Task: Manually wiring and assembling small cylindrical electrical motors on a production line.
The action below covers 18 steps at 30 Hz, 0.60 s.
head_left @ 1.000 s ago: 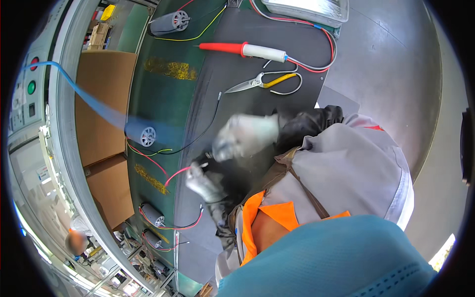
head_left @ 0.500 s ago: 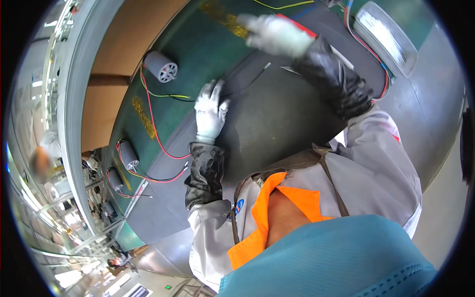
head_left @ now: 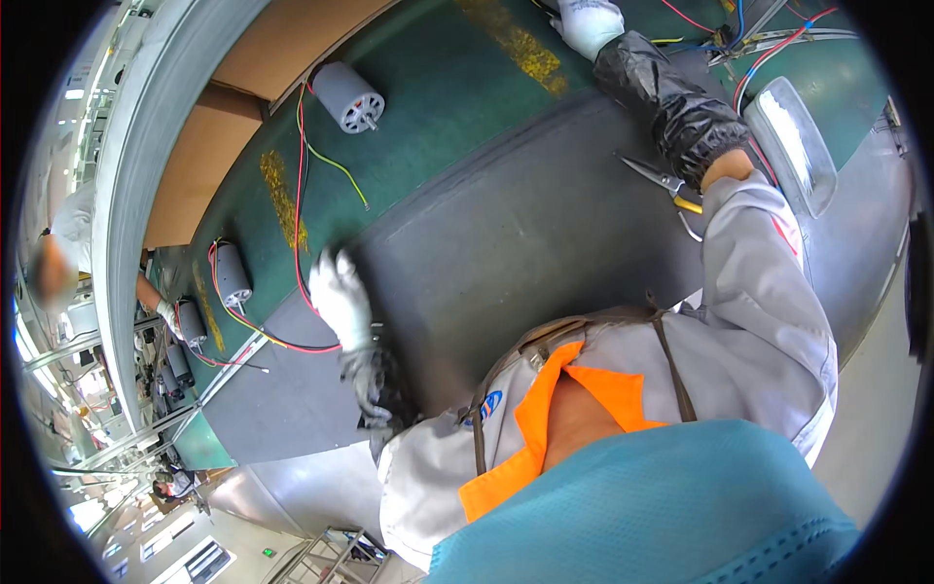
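Observation:
My left hand [head_left: 341, 300], in a white glove, is low over the near edge of the green belt. It is beside the red wire [head_left: 298, 234] of a grey cylindrical motor [head_left: 348, 97]. Motion smears its fingers, and the wire's far end is hidden around the hand. Reaching far forward, my right hand [head_left: 588, 23], also gloved, is cut by the upper picture edge. A dark piece shows by its fingers, but any grip is hidden. Yellow-handled scissors [head_left: 654, 175] lie open beside my right sleeve. The motor's yellow-green wire [head_left: 341, 170] trails loosely on the belt.
More wired motors [head_left: 232, 275] stand along the belt to the left, where another person's gloved hand [head_left: 171, 317] touches one. A clear plastic tray [head_left: 827, 190] is at the right, beside red and blue wires [head_left: 769, 54]. Cardboard [head_left: 209, 146] lines the far side.
My left hand has moved left and nearer, and the black wire that stretched right now runs beside the red one. My right hand has gone farther forward. The scissors have come into plain view.

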Available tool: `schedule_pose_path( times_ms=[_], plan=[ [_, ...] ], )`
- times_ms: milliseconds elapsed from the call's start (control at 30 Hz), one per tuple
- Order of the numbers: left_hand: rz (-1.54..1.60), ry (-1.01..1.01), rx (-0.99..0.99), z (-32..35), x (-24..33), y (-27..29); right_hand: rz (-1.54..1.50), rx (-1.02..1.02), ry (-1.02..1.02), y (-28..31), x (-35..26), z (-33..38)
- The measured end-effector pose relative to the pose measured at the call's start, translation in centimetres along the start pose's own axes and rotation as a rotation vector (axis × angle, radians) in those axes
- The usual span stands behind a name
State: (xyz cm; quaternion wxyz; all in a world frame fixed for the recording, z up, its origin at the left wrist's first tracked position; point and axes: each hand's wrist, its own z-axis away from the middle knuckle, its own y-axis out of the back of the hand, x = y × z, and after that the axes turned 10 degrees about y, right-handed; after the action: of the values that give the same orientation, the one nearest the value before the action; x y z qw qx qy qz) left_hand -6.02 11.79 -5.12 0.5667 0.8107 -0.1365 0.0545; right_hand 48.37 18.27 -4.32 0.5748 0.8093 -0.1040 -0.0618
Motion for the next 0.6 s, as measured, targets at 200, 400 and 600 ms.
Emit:
schedule_pose_path(
  times_ms=[200,400,600],
  plan=[
    [0.433,-0.271,-0.007,-0.4,8.5,-0.7,-0.392,-0.255,0.014,-2.1,-1.4,-4.1],
    [0.743,-0.285,-0.1,-1.4,15.0,-4.6,-0.498,-0.062,0.035,-6.6,-4.6,-2.5],
    [0.779,-0.403,0.065,-5.1,18.8,-9.2,-1.158,-0.117,-0.196,1.6,-12.4,13.6]
  ],
)
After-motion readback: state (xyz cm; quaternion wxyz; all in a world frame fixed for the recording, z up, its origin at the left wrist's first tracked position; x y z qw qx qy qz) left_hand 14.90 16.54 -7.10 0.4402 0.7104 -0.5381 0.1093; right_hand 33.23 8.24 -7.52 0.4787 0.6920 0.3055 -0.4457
